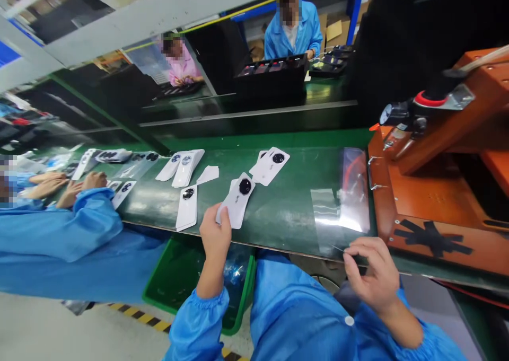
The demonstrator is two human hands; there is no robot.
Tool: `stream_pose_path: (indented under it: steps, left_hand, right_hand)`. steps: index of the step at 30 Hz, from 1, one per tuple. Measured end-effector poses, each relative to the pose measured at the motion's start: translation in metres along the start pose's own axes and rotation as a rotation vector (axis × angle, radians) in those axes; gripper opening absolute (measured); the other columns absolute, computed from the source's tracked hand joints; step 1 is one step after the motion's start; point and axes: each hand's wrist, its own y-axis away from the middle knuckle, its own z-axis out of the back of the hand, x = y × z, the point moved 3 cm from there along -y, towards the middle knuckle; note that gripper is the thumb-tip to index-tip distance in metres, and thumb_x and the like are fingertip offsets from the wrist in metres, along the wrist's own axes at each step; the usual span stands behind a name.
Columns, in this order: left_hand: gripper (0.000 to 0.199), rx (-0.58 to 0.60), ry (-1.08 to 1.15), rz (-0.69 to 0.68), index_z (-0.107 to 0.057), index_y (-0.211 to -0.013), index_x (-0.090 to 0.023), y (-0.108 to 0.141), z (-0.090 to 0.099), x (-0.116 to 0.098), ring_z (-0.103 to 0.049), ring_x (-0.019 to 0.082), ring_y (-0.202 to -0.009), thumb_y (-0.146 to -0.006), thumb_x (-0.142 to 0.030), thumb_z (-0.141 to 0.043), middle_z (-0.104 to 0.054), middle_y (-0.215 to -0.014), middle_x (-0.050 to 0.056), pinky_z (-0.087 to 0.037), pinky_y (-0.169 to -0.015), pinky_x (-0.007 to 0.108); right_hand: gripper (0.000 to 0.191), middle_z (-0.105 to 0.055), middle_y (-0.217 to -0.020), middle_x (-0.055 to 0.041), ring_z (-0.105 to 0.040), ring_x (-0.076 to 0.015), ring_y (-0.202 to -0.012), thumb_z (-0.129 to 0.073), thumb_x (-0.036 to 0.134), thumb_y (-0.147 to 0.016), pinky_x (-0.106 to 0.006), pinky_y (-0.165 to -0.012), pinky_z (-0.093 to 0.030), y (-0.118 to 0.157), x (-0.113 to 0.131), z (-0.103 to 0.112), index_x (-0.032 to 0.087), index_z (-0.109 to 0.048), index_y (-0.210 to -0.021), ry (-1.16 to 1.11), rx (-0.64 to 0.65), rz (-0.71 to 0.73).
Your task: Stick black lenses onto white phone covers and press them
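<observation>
My left hand (217, 231) grips the lower end of a white phone back cover (240, 207) with a round black camera area, thumb on its face. Another white edge shows behind it. In a pinch, my right hand (371, 271) has a thin needle-like tool (338, 248) pointing left over the table's front edge. Beyond my left hand lies an overlapping pile of white phone back covers (270, 167). To its left, another white cover (186, 208) rests near the front edge, with a further stack of covers (186, 167) behind it.
An orange machine (433, 202) with a gauge stands on the right of the green table (286, 212). Clear film (324, 204) lies beside it. Below the edge is a green bin (170, 276). At left, co-workers' hands (93, 181) handle covers; others sit across.
</observation>
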Motion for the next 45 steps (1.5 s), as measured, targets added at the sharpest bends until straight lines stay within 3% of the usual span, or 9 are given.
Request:
stream_pose_path:
  steps: [3,7,10,13,18,21,24,32,45]
  left_hand:
    - [0.047,0.113,0.135,0.02,-0.062,-0.14,-0.027,0.043,-0.019,-0.019,-0.068,0.024,-0.113,-0.1,-0.048,-0.049,-0.07,-0.132,0.004,-0.058,-0.096,0.036]
    - [0.042,0.303,0.253,0.074,-0.072,-0.126,-0.025,0.105,-0.052,-0.033,-0.071,0.02,-0.079,-0.101,-0.048,-0.048,-0.076,-0.119,0.007,-0.056,-0.059,0.031]
    - [0.049,0.425,0.21,-0.085,-0.058,-0.144,-0.025,0.136,-0.061,-0.043,-0.069,0.021,-0.081,-0.102,-0.047,-0.048,-0.072,-0.123,0.011,-0.055,-0.063,0.034]
    - [0.065,0.518,0.007,-0.333,-0.042,-0.157,-0.026,0.155,-0.06,-0.052,-0.069,0.027,-0.092,-0.099,-0.052,-0.053,-0.071,-0.112,0.013,-0.055,-0.073,0.039]
    - [0.081,0.535,-0.107,-0.566,-0.037,-0.158,-0.021,0.151,-0.049,-0.053,-0.066,0.03,-0.089,-0.091,-0.06,-0.061,-0.069,-0.102,0.015,-0.051,-0.072,0.043]
    - [0.072,0.578,-0.096,-0.768,-0.052,-0.147,-0.023,0.134,-0.047,-0.046,-0.058,0.039,-0.123,-0.087,-0.061,-0.066,-0.065,-0.132,0.018,-0.045,-0.097,0.052]
    - [0.065,0.618,-0.086,-0.895,-0.056,-0.144,-0.024,0.129,-0.058,-0.041,-0.035,0.039,-0.149,-0.089,-0.059,-0.065,-0.05,-0.156,0.012,-0.025,-0.118,0.058]
    - [0.062,0.35,0.02,-0.734,-0.067,-0.134,-0.027,0.16,-0.09,-0.049,-0.048,0.034,-0.139,-0.083,-0.061,-0.074,-0.065,-0.138,0.011,-0.026,-0.119,0.053]
    - [0.057,0.396,0.076,-0.711,-0.065,-0.135,-0.026,0.157,-0.089,-0.046,-0.046,0.031,-0.141,-0.086,-0.054,-0.072,-0.061,-0.143,0.01,-0.025,-0.12,0.053]
  right_hand:
    - [0.009,-0.06,-0.084,-0.0032,-0.058,-0.0164,-0.079,-0.063,0.016,-0.09,-0.032,-0.069,-0.047,-0.02,0.005,-0.013,0.019,-0.062,-0.082,-0.117,0.059,-0.226]
    - [0.021,-0.062,-0.08,-0.0023,-0.056,-0.0152,-0.072,-0.063,0.034,-0.093,-0.03,-0.065,-0.043,-0.044,-0.017,-0.05,0.018,-0.066,-0.079,-0.261,0.301,-0.558]
    - [0.026,-0.064,-0.079,-0.0027,-0.055,-0.0149,-0.071,-0.064,0.04,-0.09,-0.031,-0.067,-0.042,-0.054,-0.044,-0.074,0.016,-0.07,-0.082,-0.254,0.405,-0.685]
    - [0.025,-0.064,-0.085,-0.0045,-0.056,-0.0163,-0.078,-0.065,0.038,-0.088,-0.033,-0.072,-0.042,-0.062,-0.06,-0.084,0.016,-0.069,-0.077,-0.177,0.393,-0.65]
    - [0.024,-0.063,-0.09,-0.0062,-0.057,-0.0191,-0.087,-0.065,0.035,-0.088,-0.036,-0.079,-0.043,-0.068,-0.065,-0.086,0.017,-0.069,-0.073,-0.144,0.346,-0.591]
    - [0.022,-0.062,-0.09,-0.0061,-0.057,-0.0189,-0.087,-0.065,0.033,-0.087,-0.037,-0.079,-0.043,-0.065,-0.063,-0.086,0.017,-0.07,-0.073,-0.151,0.354,-0.6]
    - [0.02,-0.063,-0.093,-0.0063,-0.058,-0.0196,-0.09,-0.064,0.033,-0.085,-0.037,-0.082,-0.044,-0.06,-0.059,-0.09,0.018,-0.072,-0.075,-0.147,0.359,-0.616]
    - [0.016,-0.064,-0.097,-0.0043,-0.057,-0.023,-0.1,-0.063,0.03,-0.084,-0.041,-0.091,-0.042,-0.051,-0.045,-0.106,0.023,-0.074,-0.076,-0.006,0.416,-0.64]
    - [0.017,-0.067,-0.103,-0.0036,-0.057,-0.025,-0.108,-0.062,0.026,-0.088,-0.045,-0.095,-0.031,-0.06,-0.033,-0.121,0.021,-0.072,-0.075,0.143,0.649,-0.609]
